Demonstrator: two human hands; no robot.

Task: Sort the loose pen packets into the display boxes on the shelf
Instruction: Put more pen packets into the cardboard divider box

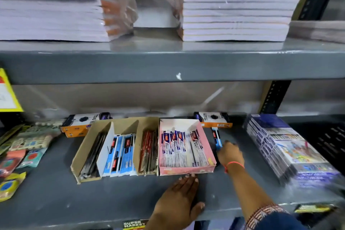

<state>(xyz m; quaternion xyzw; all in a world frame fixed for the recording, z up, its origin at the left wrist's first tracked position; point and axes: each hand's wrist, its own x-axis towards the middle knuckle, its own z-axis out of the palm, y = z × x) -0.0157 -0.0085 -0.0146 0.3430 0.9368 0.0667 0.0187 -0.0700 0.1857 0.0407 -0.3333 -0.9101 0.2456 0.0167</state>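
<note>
A pink display box (186, 170) with white-and-blue pen packets stands mid-shelf. Left of it, a brown cardboard box (82, 153) has compartments with black, blue and red packets. One loose blue pen packet (216, 137) lies on the shelf just right of the pink box. My right hand (230, 153) reaches beside the pink box, its fingertips at the near end of that loose packet; whether they grip it is unclear. My left hand (179, 198) rests flat on the shelf, fingers spread, fingertips touching the pink box's front wall.
Two orange-and-black boxes (78, 123) (214, 119) lie behind the display boxes. A wrapped stack of colourful packs (285, 147) sits at right, assorted small packets (22, 147) at left. Notebook stacks (235, 5) fill the upper grey shelf (168, 65).
</note>
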